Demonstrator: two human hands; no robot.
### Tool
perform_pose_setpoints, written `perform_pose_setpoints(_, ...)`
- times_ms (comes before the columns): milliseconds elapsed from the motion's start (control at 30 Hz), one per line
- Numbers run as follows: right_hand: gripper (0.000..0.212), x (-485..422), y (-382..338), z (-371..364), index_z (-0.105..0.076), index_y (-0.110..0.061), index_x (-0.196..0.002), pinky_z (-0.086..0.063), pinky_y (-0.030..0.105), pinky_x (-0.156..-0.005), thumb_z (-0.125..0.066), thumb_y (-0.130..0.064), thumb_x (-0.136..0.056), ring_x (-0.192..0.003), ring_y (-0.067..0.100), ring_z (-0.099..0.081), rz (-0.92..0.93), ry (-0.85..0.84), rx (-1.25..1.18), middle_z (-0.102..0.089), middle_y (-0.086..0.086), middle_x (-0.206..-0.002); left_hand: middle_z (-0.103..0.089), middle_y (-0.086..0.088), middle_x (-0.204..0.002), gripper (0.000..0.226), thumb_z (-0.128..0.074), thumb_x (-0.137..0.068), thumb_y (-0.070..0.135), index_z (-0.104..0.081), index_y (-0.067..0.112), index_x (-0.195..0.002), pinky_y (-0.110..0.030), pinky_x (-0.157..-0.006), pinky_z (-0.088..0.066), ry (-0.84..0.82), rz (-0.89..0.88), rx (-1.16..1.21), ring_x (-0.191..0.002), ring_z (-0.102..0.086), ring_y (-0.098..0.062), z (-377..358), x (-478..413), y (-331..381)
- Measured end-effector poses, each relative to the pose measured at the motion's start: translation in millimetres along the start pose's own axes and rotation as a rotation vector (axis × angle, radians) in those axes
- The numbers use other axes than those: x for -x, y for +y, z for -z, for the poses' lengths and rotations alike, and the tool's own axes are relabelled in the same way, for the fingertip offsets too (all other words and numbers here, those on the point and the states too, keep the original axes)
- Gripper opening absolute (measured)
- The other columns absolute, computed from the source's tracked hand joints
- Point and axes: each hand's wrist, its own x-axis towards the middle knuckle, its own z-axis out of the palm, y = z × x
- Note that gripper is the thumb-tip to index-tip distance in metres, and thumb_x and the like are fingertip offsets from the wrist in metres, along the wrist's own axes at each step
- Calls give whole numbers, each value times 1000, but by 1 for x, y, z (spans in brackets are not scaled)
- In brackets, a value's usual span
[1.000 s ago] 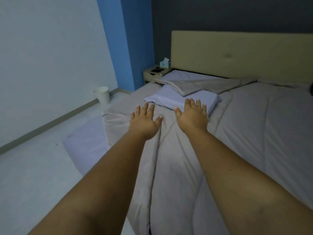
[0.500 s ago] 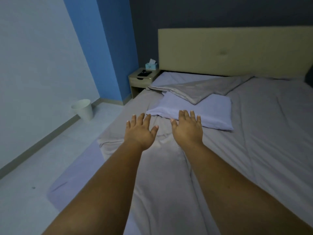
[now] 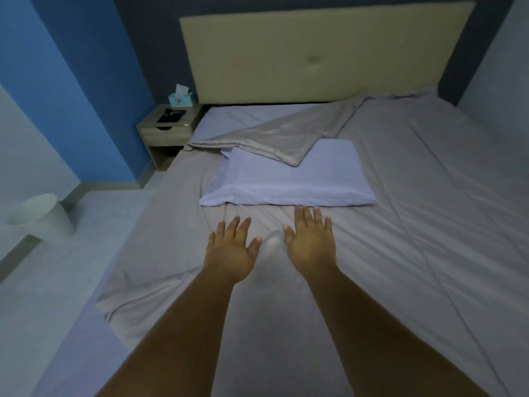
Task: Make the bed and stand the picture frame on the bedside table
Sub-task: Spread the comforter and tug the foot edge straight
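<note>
A grey duvet (image 3: 415, 224) covers the bed, its top left corner folded back over a lilac pillow (image 3: 289, 179) that lies across the middle. The bare lilac sheet (image 3: 229, 118) shows near the headboard. My left hand (image 3: 232, 250) and my right hand (image 3: 312, 242) are both stretched out, palms down and fingers spread, over the duvet just short of the pillow's near edge. Neither holds anything. A dark flat object (image 3: 171, 115), perhaps the picture frame, lies on the bedside table (image 3: 166, 133) at the bed's far left.
A tissue box (image 3: 180, 97) stands at the back of the bedside table. A white bin (image 3: 43, 219) stands on the floor at the left by the wall. The beige headboard (image 3: 315, 53) backs the bed. The duvet's left edge hangs crumpled off the bed.
My view has swung right and closer over the bed, so the pillow is now straight ahead. Both hands stay spread, now further apart and nearer the pillow.
</note>
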Motion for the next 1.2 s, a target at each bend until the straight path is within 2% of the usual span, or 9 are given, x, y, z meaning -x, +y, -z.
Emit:
perform_pose_setpoints(100, 70, -11, 3, -57, -4, -15, -150, 3, 43, -118, 8, -52, -92, -147, 25, 2, -65, -11, 26, -5, 5, -160, 0, 4, -161, 59, -16, -96, 54, -5, 32, -150, -44, -121, -1, -60, -71, 3, -149, 3, -26, -42, -39, -20)
perform_pose_setpoints(200, 106, -24, 9, -118, -4, -15, -150, 4, 42, -116, 41, -57, -65, -147, 25, 0, -99, -3, 68, -6, 6, -160, 2, 5, -161, 59, -17, -96, 52, -3, 33, -150, -44, -120, 0, -104, -162, -18, -149, 5, -25, -91, -84, -37)
perform_pose_setpoints(400, 63, -52, 32, -206, -13, -14, -150, 0, 44, -118, -8, -47, -96, -147, 26, -4, -212, 19, 27, -13, 7, -159, -3, 4, -161, 60, -25, -96, 50, -7, 32, -150, -44, -121, -3, -84, -297, -5, -148, -2, -27, -175, -158, -50)
perform_pose_setpoints(533, 55, -49, 49, -244, -19, -15, -149, -12, 41, -117, -25, -40, -100, -145, 26, -14, -244, 59, -9, -21, 8, -157, -8, 2, -161, 58, -25, -97, 47, -11, 31, -150, -47, -120, -8, -101, -314, -46, -147, -8, -30, -218, -176, -61)
perform_pose_setpoints(633, 50, -36, 57, -269, -36, -13, -141, -36, 42, -99, -32, -38, -99, -125, 34, -43, -223, 33, 34, -46, 14, -140, -26, -3, -155, 54, -31, -96, 44, -21, 32, -148, -45, -110, -27, -38, -342, -95, -135, -32, -34, -241, -174, -73)
perform_pose_setpoints(767, 29, -19, 53, -276, -61, -6, -107, -46, 41, -67, -49, -28, -94, -84, 39, -58, -182, 146, 44, -63, 20, -94, -48, -12, -129, 45, -39, -96, 39, -42, 27, -139, -45, -91, -42, 88, -412, -83, -110, -48, -37, -250, -164, -78)
perform_pose_setpoints(833, 25, -10, 49, -270, -63, -5, -100, -46, 39, -63, -50, -27, -94, -80, 39, -59, -179, 169, 33, -64, 20, -90, -50, -15, -123, 43, -39, -96, 38, -46, 26, -137, -46, -89, -44, 61, -441, -74, -106, -50, -38, -245, -158, -78)
perform_pose_setpoints(967, 35, 13, 38, -249, -55, -10, -113, -43, 37, -76, -33, -33, -101, -100, 35, -54, -184, 64, 14, -60, 14, -109, -56, -18, -115, 39, -38, -98, 34, -55, 20, -130, -44, -85, -45, 66, -534, -139, -102, -54, -39, -223, -139, -80)
perform_pose_setpoints(1200, 36, 65, -2, -200, -53, -12, -118, -43, 36, -83, -30, -34, -101, -104, 32, -53, -196, 36, -47, -59, 13, -114, -55, -16, -121, 42, -31, -99, 36, -50, 22, -133, -42, -89, -46, 14, -627, -232, -106, -56, -37, -166, -88, -92)
